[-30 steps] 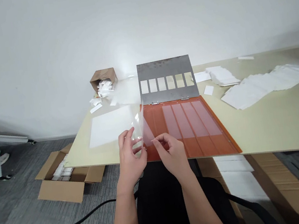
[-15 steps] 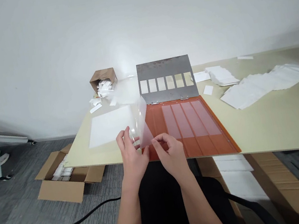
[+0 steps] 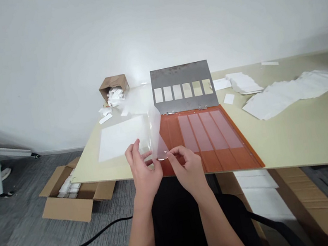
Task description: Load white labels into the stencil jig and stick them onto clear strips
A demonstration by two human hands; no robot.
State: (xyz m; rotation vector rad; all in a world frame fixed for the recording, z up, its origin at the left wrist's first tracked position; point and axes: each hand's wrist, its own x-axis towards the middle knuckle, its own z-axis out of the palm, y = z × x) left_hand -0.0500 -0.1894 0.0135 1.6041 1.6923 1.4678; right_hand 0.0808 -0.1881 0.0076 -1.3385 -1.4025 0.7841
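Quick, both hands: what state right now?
Left hand: fingers spread at the clear film; grip unclear.
Right hand: closed, pinching the film's edge.

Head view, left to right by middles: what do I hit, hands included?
Open cardboard box on the floor → white sheet on the table → left hand → raised edge of the clear film → right hand → orange tray → fanned white papers.

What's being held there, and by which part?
Clear film, by its near edge, in the right grip; whether the left grip holds it is unclear.
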